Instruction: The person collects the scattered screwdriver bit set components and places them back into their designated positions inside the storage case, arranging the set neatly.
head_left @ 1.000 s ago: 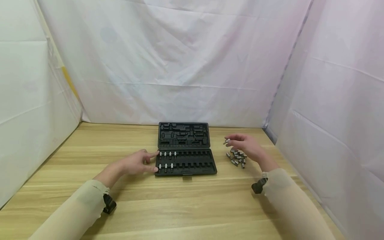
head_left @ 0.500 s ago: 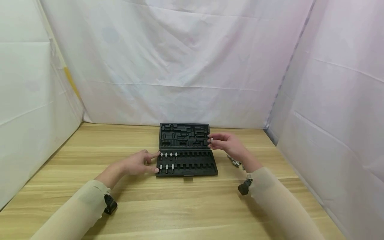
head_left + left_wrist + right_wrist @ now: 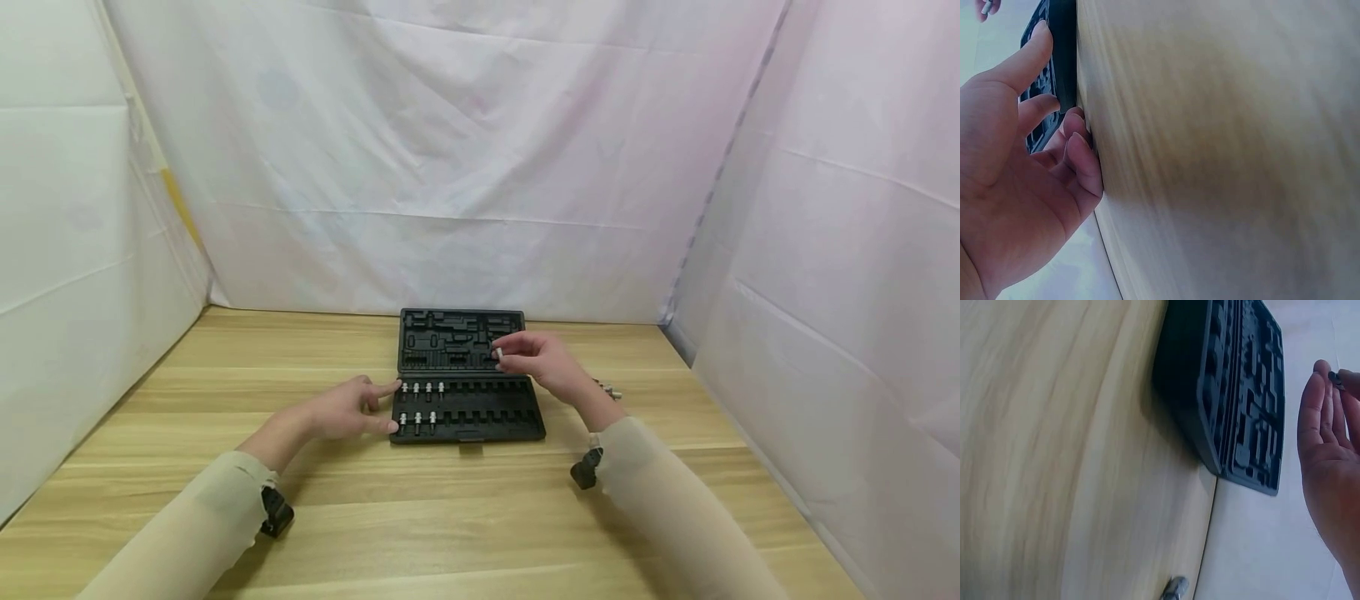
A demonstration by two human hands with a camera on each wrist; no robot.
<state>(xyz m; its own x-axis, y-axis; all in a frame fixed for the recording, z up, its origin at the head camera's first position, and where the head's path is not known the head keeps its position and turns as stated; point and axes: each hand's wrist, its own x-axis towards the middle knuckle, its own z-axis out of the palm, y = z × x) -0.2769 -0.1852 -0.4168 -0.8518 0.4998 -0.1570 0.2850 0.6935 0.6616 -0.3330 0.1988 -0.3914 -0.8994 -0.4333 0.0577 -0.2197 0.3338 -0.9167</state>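
Note:
A black moulded socket case (image 3: 476, 403) lies unfolded on the table, its lid (image 3: 442, 343) at the back. Silver bit sockets stand at the left of its two rows, several in the back row (image 3: 428, 387) and three in front (image 3: 417, 418). My left hand (image 3: 341, 408) rests at the case's left edge, thumb and index finger touching the rim; its other fingers bend against the table in the left wrist view. Between thumb and fingertips my right hand (image 3: 546, 364) pinches one small bit socket (image 3: 1335, 380), above the case and overlapping the lid in the head view.
Loose bit sockets (image 3: 611, 390) lie on the table to the right of the case, partly hidden behind the right wrist. White cloth sheets (image 3: 450, 167) rise behind the wooden table (image 3: 420, 517) and along both sides.
My right hand has carried the bit socket leftward from beside the loose sockets to over the case. The left hand has stayed at the case's left edge.

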